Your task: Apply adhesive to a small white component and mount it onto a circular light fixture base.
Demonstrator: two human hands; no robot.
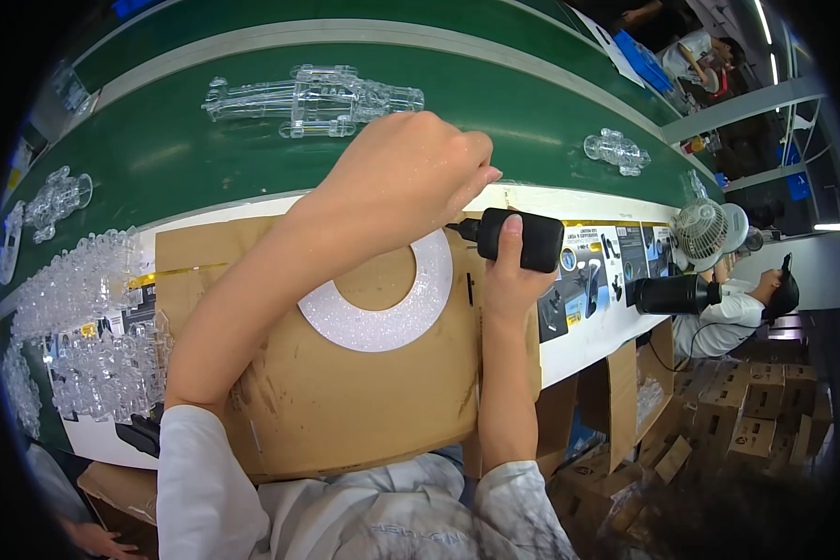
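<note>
My right hand point(511, 280) grips a small black bottle point(539, 245), its thumb across the side. The bottle lies nearly level, and its thin nozzle points left, under my left hand point(415, 168). That left hand is closed, knuckles up, above the far edge of the cardboard sheet point(373, 411). Its fingers are mostly turned away, so whatever they hold is hidden. Below it a flat white glittery ring point(378, 331) lies on the cardboard, and my left forearm covers part of it. A clear plastic assembly point(322, 101) rests on the green table just beyond my left hand.
Many clear plastic pieces point(79, 285) are bunched at the left. Another clear piece point(616, 151) lies on the green table point(523, 112) at right. A fan point(705, 229) and a larger black bottle point(672, 295) stand right. Cardboard boxes point(751, 401) are stacked beyond; other people sit nearby.
</note>
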